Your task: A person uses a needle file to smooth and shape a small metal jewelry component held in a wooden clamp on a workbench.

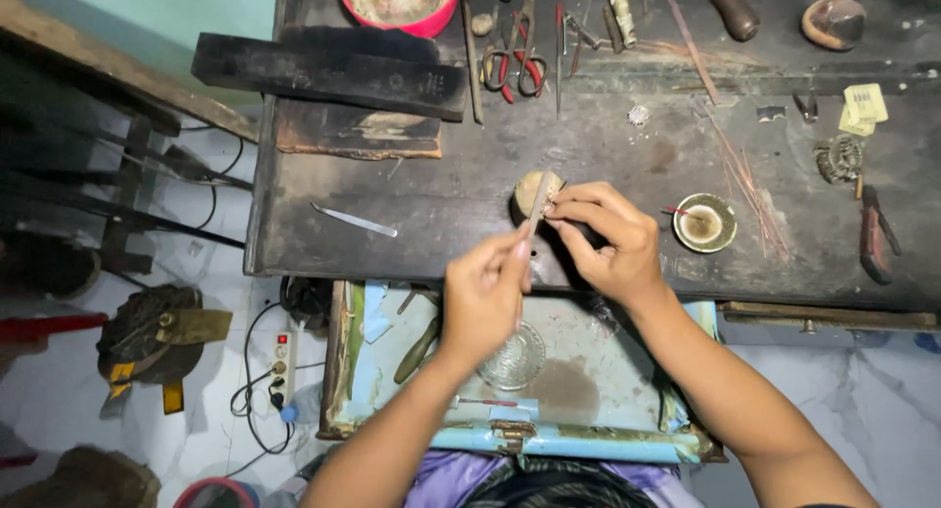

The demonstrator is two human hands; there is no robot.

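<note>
Left fingers: my left hand (485, 294) is pinched on the lower end of a thin flat metal file (536, 202); the file slants up and away from me.
Right fingers: my right hand (605, 238) has thumb and forefinger pressed together on a tiny pale workpiece (549, 209), too small to identify, touching the file's upper part.
Directly behind the fingertips: a small round wooden block (529, 187) on the dark scorched workbench (441, 204).
Right of my right hand: a small round brass dish (705, 223), near but apart.
Left of my left hand: slim steel tweezers (354, 221), well apart.
Below my left hand: a clear cut-glass bowl (512, 359) in the open blue-edged drawer (549, 439).
Beyond the fingers: red-handled scissors (517, 65) at the bench's far side.
</note>
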